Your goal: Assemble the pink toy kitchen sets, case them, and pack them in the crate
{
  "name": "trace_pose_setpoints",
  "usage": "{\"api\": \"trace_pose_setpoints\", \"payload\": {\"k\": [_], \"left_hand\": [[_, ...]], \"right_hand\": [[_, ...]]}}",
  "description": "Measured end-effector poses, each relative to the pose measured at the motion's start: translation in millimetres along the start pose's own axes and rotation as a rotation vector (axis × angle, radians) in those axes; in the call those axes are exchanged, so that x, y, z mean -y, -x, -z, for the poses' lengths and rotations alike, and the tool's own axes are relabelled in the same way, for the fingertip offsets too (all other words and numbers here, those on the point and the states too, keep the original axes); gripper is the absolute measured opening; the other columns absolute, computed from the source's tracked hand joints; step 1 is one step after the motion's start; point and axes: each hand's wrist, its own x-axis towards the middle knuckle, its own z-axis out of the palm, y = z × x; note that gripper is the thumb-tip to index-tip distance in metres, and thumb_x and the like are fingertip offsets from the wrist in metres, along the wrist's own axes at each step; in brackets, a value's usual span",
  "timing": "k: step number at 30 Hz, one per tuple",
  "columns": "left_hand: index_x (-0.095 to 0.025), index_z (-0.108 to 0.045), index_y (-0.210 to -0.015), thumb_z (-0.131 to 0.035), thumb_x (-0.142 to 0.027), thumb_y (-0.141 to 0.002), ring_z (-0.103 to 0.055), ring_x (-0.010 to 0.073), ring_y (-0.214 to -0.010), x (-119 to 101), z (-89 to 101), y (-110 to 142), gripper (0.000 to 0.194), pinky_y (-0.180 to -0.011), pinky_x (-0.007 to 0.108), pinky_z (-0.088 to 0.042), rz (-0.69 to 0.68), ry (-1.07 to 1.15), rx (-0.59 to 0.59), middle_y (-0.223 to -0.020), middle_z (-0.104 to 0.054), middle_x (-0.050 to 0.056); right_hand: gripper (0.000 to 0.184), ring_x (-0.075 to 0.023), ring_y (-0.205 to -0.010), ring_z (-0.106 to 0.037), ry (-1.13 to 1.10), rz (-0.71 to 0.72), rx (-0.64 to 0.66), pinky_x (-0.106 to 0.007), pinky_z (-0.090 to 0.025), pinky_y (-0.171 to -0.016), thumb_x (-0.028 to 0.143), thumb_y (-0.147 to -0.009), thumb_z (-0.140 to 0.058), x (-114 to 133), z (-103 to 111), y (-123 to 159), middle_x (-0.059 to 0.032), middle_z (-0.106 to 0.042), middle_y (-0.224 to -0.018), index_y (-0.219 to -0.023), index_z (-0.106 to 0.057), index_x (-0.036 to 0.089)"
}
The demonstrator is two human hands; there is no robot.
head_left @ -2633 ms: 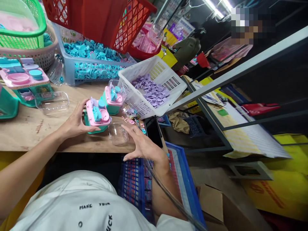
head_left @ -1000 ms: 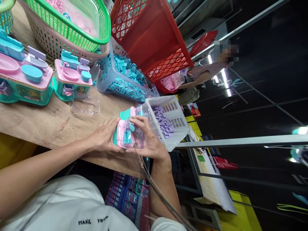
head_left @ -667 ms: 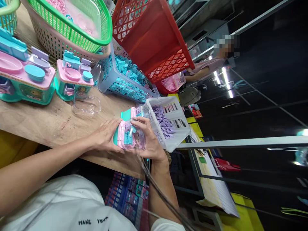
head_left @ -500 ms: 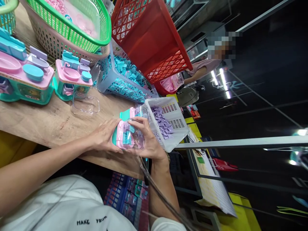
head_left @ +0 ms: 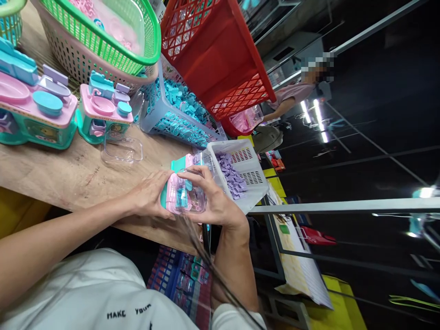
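Observation:
Between my two hands is a small toy kitchen (head_left: 173, 198) in pink and teal, turned on its side. A clear plastic cover (head_left: 198, 200) sits over its top, with blue pieces visible inside. My left hand (head_left: 149, 195) grips the teal base from the left. On the right, my right hand (head_left: 216, 197) has its thumb and fingers wrapped round the clear cover. Just behind stands another toy kitchen (head_left: 179, 163) in teal and pink, partly hidden by my fingers. A loose clear cover (head_left: 123, 150) lies on the wooden table (head_left: 79, 176) further left.
Two assembled toy kitchens (head_left: 103, 107) stand at the left. Behind are a green basket (head_left: 151, 50), a blue basket of blue parts (head_left: 178, 121) and a red crate (head_left: 220, 55). A white basket (head_left: 256, 188) holds purple parts. Another person (head_left: 288, 98) is in the background.
My right wrist and forearm have shifted slightly right, and the right fingers have moved a little on the cover. My left hand and the toy kitchen stay nearly in place.

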Motion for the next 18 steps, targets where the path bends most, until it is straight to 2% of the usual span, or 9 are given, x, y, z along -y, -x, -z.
{"api": "trace_pose_setpoints", "payload": {"k": [5,11,18], "left_hand": [[-0.018,-0.040,-0.144,-0.089,-0.050,-0.062,-0.052,0.0380,-0.131,-1.9,2.1,0.5,0.101,-0.111,0.054,-0.042,-0.001,-0.008,0.005,-0.141,-0.053,0.017],[-0.018,-0.042,-0.142,-0.088,-0.059,-0.060,-0.056,0.0362,-0.127,-6.7,4.7,-0.5,0.103,-0.108,0.052,-0.047,-0.046,0.083,-0.055,-0.139,-0.056,0.016],[-0.019,-0.042,-0.143,-0.088,-0.056,-0.062,-0.054,0.0380,-0.127,-9.4,4.6,-2.3,0.101,-0.109,0.056,-0.044,0.036,0.007,0.009,-0.139,-0.055,0.016]], "right_hand": [[0.084,-0.0318,-0.138,-0.044,0.039,0.038,0.065,-0.053,-0.039,-0.119,0.036,-0.071,-0.086,6.8,6.6,-9.6,-0.0103,-0.041,-0.135,-0.146,-0.048,0.032],[0.092,-0.0345,-0.137,-0.046,0.064,0.077,0.053,-0.055,-0.045,-0.115,0.051,-0.068,-0.089,8.2,5.3,-15.8,-0.0122,-0.042,-0.136,-0.148,-0.049,0.032],[0.081,-0.0323,-0.133,-0.049,-0.002,0.098,-0.042,-0.053,-0.045,-0.114,0.038,-0.071,-0.086,-2.3,-0.7,-5.1,-0.0097,-0.043,-0.134,-0.145,-0.051,0.034]]}}
